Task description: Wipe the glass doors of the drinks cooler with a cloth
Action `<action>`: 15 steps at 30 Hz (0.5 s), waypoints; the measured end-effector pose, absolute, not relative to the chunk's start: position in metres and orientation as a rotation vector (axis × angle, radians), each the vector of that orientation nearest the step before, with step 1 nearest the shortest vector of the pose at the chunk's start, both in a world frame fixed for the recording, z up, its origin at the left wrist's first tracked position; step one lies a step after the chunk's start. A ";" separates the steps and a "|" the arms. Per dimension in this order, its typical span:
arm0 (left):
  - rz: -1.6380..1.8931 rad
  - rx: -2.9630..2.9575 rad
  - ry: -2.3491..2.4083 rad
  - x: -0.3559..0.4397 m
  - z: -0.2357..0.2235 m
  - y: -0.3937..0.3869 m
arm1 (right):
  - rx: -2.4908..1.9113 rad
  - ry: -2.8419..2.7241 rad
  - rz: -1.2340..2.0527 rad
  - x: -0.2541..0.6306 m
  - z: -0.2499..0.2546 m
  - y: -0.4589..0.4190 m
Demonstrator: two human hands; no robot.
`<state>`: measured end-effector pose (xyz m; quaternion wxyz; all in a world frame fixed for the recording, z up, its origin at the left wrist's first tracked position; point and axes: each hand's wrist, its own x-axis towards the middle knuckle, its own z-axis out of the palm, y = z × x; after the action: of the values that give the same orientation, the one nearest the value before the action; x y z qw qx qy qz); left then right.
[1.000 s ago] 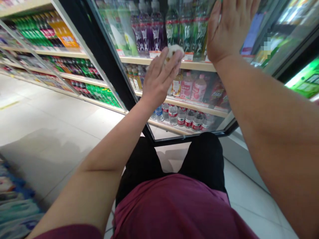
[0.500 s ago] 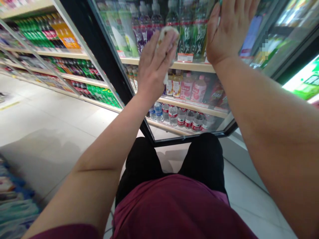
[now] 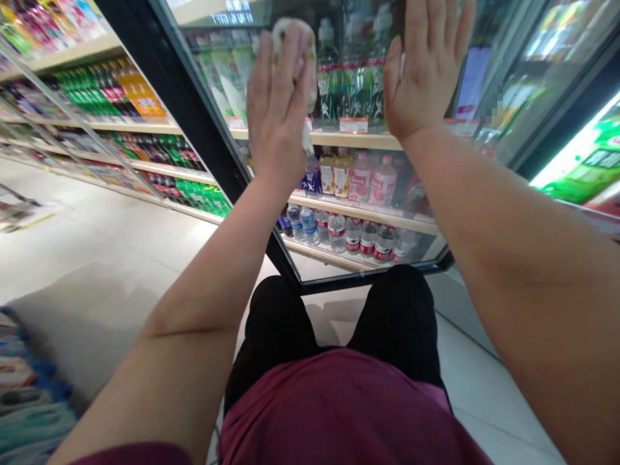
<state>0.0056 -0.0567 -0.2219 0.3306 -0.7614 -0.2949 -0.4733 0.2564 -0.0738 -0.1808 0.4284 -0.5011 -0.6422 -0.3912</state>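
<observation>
Head-camera view showed the left hand [image 3: 278,110] spread flat, pinning a small cloth [image 3: 295,39] high on the glass door [image 3: 368,194] of the drinks cooler, while the right hand [image 3: 426,71] lay open and empty against the same pane just beside it. That cloth looked soft, light and limp, best kept bunched under palm and fingers, whereas the glass seemed stiff, slick and breakable. It was a pale, off-white wad with brownish marks, mostly hidden behind the fingers.
</observation>
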 end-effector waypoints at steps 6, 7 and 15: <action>-1.197 -1.996 -0.750 0.017 -0.226 -0.061 | -1.126 -1.549 -1.037 0.252 -0.187 -0.076; -1.125 -2.087 -0.728 0.018 -0.231 -0.065 | -1.119 -1.541 -1.048 0.252 -0.187 -0.076; -1.233 -2.109 -0.749 0.010 -0.208 -0.061 | -1.140 -1.553 -0.926 0.250 -0.189 -0.081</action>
<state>0.0099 -0.0614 -0.2080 0.2890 -0.7902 -0.2806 -0.4619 0.2497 -0.0807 -0.1888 0.4812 -0.4674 -0.6370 -0.3797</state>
